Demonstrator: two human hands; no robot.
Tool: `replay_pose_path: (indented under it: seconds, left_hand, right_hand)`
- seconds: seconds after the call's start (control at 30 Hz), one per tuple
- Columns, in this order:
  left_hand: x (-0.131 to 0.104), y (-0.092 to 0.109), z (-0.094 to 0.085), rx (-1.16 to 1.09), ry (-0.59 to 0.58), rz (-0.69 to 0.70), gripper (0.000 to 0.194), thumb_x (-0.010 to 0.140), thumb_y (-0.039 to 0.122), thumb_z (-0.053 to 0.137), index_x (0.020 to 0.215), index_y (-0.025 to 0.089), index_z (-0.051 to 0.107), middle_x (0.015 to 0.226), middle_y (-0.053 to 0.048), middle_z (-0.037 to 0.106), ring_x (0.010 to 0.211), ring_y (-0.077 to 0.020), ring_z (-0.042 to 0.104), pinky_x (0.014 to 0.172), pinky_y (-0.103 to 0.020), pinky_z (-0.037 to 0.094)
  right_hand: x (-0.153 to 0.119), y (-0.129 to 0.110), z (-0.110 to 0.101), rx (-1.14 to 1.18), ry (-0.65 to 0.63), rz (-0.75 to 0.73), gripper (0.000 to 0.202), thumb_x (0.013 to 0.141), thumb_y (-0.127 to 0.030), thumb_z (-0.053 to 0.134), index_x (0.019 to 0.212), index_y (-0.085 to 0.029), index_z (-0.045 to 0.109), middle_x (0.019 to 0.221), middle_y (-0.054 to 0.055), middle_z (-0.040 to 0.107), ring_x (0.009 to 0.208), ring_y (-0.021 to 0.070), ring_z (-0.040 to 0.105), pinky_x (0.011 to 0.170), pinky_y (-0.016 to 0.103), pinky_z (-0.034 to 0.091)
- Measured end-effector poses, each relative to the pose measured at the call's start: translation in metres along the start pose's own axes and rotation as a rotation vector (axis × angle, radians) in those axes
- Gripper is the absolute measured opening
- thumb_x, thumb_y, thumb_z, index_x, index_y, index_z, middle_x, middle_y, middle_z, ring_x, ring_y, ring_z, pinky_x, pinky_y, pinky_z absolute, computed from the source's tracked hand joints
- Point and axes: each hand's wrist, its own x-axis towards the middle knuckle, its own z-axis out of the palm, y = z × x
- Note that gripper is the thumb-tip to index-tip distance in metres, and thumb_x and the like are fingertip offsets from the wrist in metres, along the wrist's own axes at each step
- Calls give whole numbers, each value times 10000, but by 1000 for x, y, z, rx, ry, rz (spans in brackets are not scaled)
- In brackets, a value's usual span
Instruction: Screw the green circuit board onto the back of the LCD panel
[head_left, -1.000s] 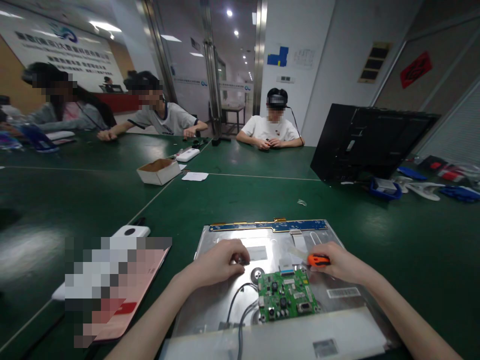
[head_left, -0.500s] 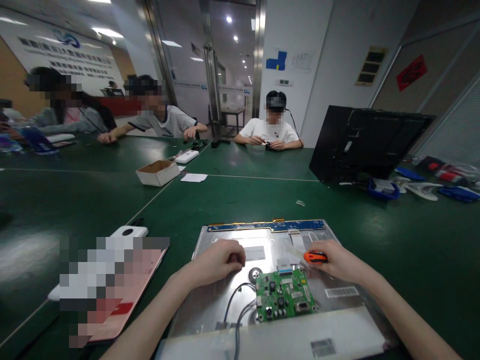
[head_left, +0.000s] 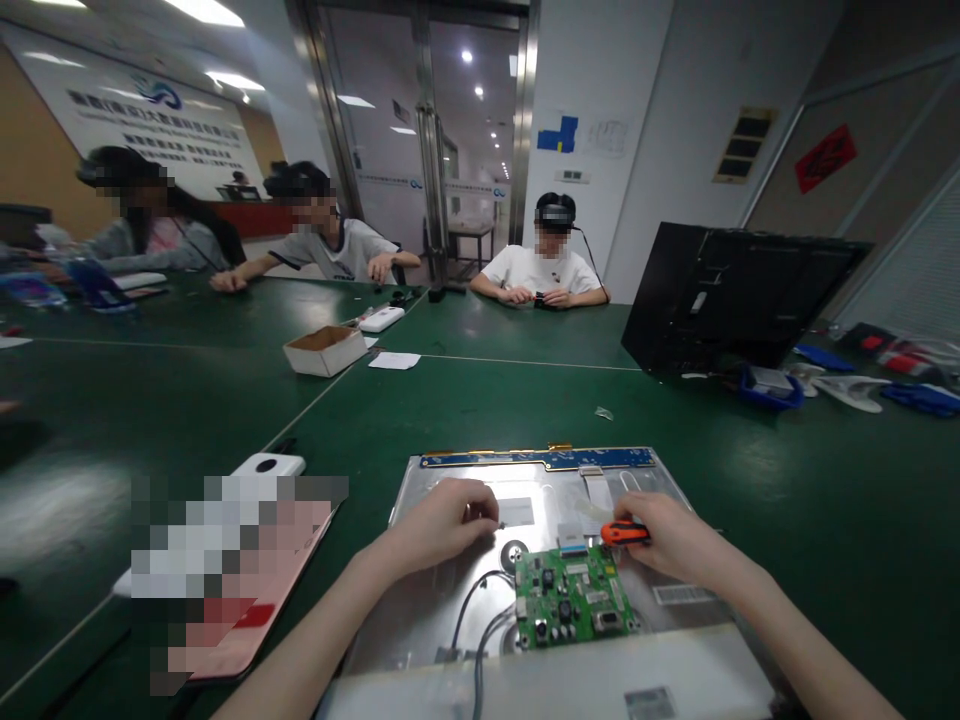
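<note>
A silver metal panel (head_left: 420, 610) lies before me on the green table. It bears a green circuit board (head_left: 574, 597), a blue strip board (head_left: 536, 458) along its far edge, a flat ribbon cable (head_left: 596, 488) and dark wires (head_left: 480, 665). My right hand (head_left: 664, 530) is closed around an orange and black tool (head_left: 625, 533), just beyond the green board's right corner. My left hand (head_left: 457, 515) rests over the panel's left part with curled fingers; whether something small is between its fingertips is too small to tell.
White box (head_left: 326, 352) and paper (head_left: 394, 360) lie farther off at left; a white device (head_left: 274, 466) and pink folder (head_left: 277, 590) are nearer. A black monitor (head_left: 735, 295) and blue tray (head_left: 770, 386) stand at right. Three people (head_left: 555, 265) sit across the table.
The orange tool in my right hand has moved slightly left and down toward the green board. My left hand has shifted little. The whole view has tilted slightly.
</note>
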Motion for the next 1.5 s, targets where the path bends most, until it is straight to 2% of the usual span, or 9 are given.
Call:
replay_pose_path:
  seconds: [0.13,0.23,0.5,0.73,0.9,1.1,1.2,1.33,1.5]
  left_hand:
    - [-7,-2,-12,-152,-212,-14,105,751,252,718,813,167,711,759,-8,665,677,-155,587,600,-238,427]
    - [-11,-2,-11,-201,-326,-5,107,718,207,739,818,174,719,735,8,653,655,-140,583,577,-222,417]
    - [-10,0,-2,-117,-324,38,78,670,191,783,739,201,748,720,22,633,625,-122,534,527,-209,360]
    - [-9,-2,-2,-145,-339,31,73,679,239,791,716,197,744,709,17,640,619,-128,530,525,-219,340]
    - [-6,-2,1,-128,-215,16,23,744,190,705,759,177,717,740,15,629,671,-149,563,593,-232,379]
    - [1,5,13,-1,-3,10,29,756,146,660,754,168,679,721,11,597,692,-160,544,623,-243,362]
    - [3,6,19,17,61,6,33,778,156,637,783,171,666,774,-4,612,724,-170,555,652,-255,381]
    - [5,5,25,47,154,0,67,765,147,635,822,173,610,832,-19,621,743,-183,555,666,-272,395]
    - [5,2,31,83,227,33,149,777,143,624,913,186,582,868,-26,628,758,-192,561,679,-281,411]
  right_hand:
    - [2,-1,-2,19,13,-14,147,700,-94,590,818,-180,598,816,35,646,737,181,582,656,262,401]
    - [3,-3,-5,28,36,-24,160,695,-67,570,810,-176,588,798,30,637,729,176,576,661,261,403]
    - [19,-35,-17,50,29,-124,174,720,-102,621,875,-179,622,856,34,664,772,183,588,697,273,411]
    - [57,-77,-4,32,-31,-263,213,712,-218,724,915,-180,672,899,56,697,794,205,601,665,274,391]
    - [76,-90,9,18,-49,-322,171,728,-177,697,896,-148,696,871,78,712,780,207,612,642,269,379]
    - [77,-83,10,55,-41,-351,161,769,-120,659,914,-164,712,861,50,732,788,177,637,684,250,409]
    - [64,-78,0,67,-11,-346,177,795,-136,650,960,-163,707,912,61,733,834,190,645,719,267,420]
    - [28,-77,-12,69,-18,-365,266,790,-237,694,1051,-189,682,995,63,723,888,218,644,745,299,425]
    - [-14,-84,2,-63,-96,-427,459,770,-404,702,1176,-226,585,1060,53,693,795,223,641,635,304,408]
